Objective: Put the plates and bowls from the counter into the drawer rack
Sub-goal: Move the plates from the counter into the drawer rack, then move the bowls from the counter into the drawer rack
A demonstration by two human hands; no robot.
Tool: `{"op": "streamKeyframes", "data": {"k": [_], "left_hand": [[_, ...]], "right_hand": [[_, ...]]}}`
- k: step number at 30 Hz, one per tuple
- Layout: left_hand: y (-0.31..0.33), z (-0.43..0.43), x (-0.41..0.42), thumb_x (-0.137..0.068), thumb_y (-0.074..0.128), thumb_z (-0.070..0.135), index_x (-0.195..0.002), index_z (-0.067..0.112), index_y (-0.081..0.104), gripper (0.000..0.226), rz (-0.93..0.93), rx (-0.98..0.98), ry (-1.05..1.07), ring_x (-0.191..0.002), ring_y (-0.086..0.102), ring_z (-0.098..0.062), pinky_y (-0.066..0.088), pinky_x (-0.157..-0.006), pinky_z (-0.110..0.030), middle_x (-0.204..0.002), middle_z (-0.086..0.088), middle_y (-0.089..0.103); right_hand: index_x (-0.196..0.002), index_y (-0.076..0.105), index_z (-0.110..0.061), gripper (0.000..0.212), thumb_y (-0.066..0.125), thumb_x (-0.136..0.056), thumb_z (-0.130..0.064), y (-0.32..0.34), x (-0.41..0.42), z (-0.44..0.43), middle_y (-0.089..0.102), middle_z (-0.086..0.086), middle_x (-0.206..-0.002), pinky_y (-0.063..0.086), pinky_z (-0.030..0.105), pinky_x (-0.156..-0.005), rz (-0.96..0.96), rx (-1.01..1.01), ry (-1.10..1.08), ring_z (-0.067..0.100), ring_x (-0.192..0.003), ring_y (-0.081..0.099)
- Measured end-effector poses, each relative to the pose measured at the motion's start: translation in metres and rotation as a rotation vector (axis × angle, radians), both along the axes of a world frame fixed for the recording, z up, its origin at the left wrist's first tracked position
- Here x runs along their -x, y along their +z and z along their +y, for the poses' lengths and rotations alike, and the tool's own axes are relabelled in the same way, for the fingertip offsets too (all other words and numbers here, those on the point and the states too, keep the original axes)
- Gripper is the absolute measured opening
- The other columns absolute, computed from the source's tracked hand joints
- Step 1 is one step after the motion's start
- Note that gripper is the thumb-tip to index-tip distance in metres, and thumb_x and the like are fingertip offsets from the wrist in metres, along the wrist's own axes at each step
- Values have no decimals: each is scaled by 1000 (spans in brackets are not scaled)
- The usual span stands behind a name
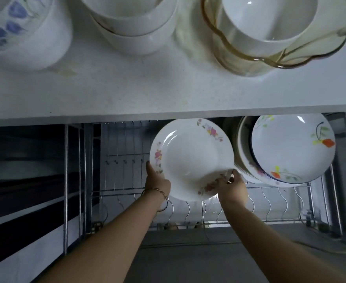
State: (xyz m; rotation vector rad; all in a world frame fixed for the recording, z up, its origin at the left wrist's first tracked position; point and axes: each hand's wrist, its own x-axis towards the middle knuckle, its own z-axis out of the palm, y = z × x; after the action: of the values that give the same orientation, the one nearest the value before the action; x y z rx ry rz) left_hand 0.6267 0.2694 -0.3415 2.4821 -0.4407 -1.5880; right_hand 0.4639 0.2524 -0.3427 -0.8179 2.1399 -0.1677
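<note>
A white plate with pink flowers on its rim point(190, 158) is held tilted over the open drawer rack point(127, 188). My left hand point(157, 180) grips its lower left edge and my right hand point(232, 186) pinches its lower right edge. To its right, several plates stand in the rack; the front one, a white plate with orange flowers point(292, 148), faces me. On the white counter point(127, 88) above sit stacked white bowls point(135, 23), a bowl with blue flowers point(21, 29), and a white bowl inside an amber glass bowl point(278, 31).
The rack's wire dividers point(270, 203) run along the front of the drawer, and thin upright pegs point(125, 160) stand at the back left. A dark cabinet front point(25, 180) lies to the left. Grey floor point(208, 260) shows below the drawer.
</note>
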Motion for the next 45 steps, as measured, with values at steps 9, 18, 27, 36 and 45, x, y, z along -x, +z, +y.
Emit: {"op": "streamKeyframes", "data": {"k": [9,18,27,36,45], "left_hand": [[47,6,-16,-88,42,2,-128,4,49,40,-39,2,-201,-115,55,-30,45,-92,-27,-130,-13,55],[169,-28,-19,-89,55,1,-106,3,62,18,42,301,-86,-70,57,-15,45,-42,-6,-91,-11,61],[228,-24,-3,-91,52,5,-124,6,52,33,79,356,-80,-84,59,-19,50,-57,-15,-101,-11,63],[256,10,16,-87,61,5,-127,29,41,51,534,397,214,-67,73,-25,60,-60,-38,-108,-14,65],[222,86,-39,-82,45,-20,-111,27,53,56,461,358,376,-55,71,-29,56,-44,-32,-89,-17,69]], "right_hand": [[-132,48,-3,46,56,-89,-19,80,11,-26,60,15,-124,41,27,-90,-95,0,249,29,-107,59],[-115,45,-9,28,53,-93,-25,252,14,-125,60,22,-101,58,25,-50,-939,67,-152,27,-74,64],[-100,51,-15,27,45,-89,9,245,11,-130,61,8,-95,60,34,-55,-1082,151,-343,25,-81,64],[-90,59,-22,37,49,-84,14,280,64,-44,72,7,-61,59,28,-46,-981,-94,133,19,-48,70],[-100,49,-43,54,70,-73,-1,236,-6,24,68,12,-105,60,45,-76,-838,-197,336,31,-85,70]]}}
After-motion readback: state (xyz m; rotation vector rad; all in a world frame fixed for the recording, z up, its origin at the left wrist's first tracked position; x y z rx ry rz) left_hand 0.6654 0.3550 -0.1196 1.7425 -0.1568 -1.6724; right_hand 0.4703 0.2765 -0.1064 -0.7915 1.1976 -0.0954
